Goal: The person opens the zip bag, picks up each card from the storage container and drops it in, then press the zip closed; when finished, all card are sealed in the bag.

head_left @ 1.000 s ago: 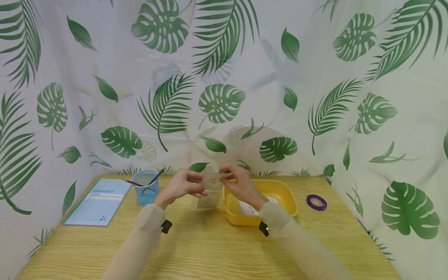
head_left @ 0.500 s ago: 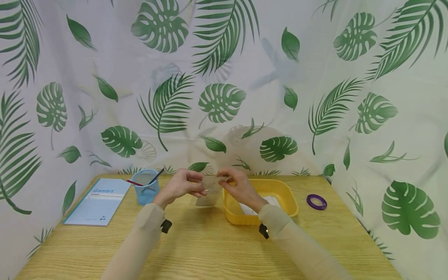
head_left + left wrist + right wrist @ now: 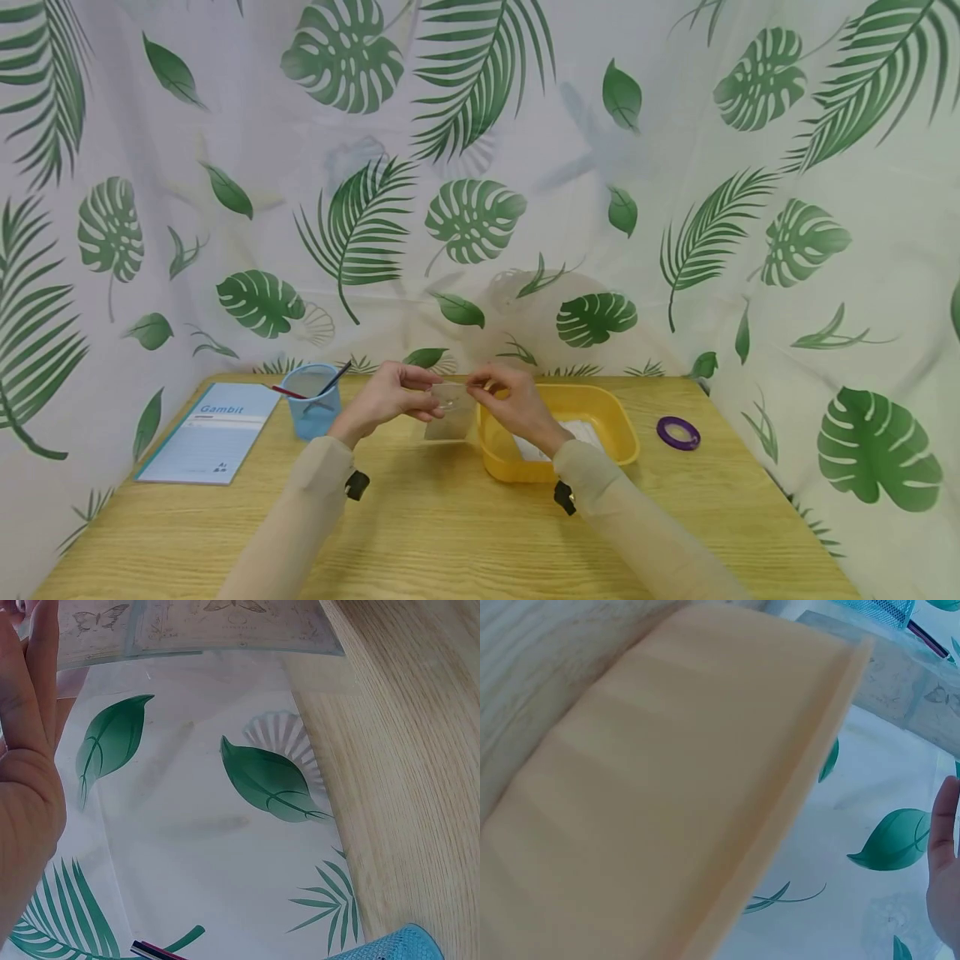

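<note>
Between my hands, a translucent sheet hangs over the table, left of a yellow plastic basket. In the left wrist view the sheet shows butterfly prints in side-by-side panels, with a clear plastic edge. My left hand pinches its left edge between thumb and fingers. At the upper right corner, my right hand pinches it with thumb and fingertips, in front of the basket's left rim. White printed paper lies inside the basket, partly hidden by my right wrist. The basket's wall fills much of the right wrist view.
A blue mesh pen cup with a red and a dark pencil stands left of my left hand. Further left lies a light blue notebook. A purple ring lies right of the basket. Leaf-patterned cloth hangs behind the table.
The sheet's top edge has dropped slightly and its tilt has changed between my hands. My right fingertips have shifted slightly along its upper right corner. My left hand has hardly moved.
</note>
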Demonstrator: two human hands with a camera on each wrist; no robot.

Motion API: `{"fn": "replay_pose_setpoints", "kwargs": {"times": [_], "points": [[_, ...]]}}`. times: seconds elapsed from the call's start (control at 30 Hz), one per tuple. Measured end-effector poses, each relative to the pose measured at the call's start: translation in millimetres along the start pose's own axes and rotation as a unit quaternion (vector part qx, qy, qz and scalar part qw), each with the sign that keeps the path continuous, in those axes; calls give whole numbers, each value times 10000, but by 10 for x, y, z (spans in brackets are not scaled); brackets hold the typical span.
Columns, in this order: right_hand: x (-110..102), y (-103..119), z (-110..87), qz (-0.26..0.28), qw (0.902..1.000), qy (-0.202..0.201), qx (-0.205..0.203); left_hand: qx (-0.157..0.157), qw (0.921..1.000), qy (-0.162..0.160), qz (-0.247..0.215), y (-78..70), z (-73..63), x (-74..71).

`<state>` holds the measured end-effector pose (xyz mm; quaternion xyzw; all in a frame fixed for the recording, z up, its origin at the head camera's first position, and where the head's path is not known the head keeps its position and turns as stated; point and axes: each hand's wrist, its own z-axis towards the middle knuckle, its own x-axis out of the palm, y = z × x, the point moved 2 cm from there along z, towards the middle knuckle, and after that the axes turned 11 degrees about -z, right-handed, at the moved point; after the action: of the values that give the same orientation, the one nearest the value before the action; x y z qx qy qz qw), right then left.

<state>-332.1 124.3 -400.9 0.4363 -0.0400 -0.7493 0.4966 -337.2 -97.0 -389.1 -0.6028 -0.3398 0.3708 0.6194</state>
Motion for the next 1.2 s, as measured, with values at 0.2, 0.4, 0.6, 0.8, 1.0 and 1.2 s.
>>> {"fn": "replay_pose_setpoints", "kwargs": {"times": [0.2,0.4,0.6,0.8,1.0,1.2], "points": [[8,-41,-26,-26,9999,76,140,3,10000,39,10,-7,8,0],[14,-50,-38,-52,9989,258,380,57,9999,104,-27,-8,-18,-11],[-25,-70,-24,362,9970,348,597,75,9999,44,-112,-12,-44,-37],[-118,-176,-72,630,9909,444,1099,61,9998,101,-152,1,-17,-40],[-222,-304,-126,565,9869,633,1369,79,9998,124,-98,2,-19,-34],[-303,-502,-235,190,9832,887,1587,67,9998,197,-58,10,-23,-15]]}}
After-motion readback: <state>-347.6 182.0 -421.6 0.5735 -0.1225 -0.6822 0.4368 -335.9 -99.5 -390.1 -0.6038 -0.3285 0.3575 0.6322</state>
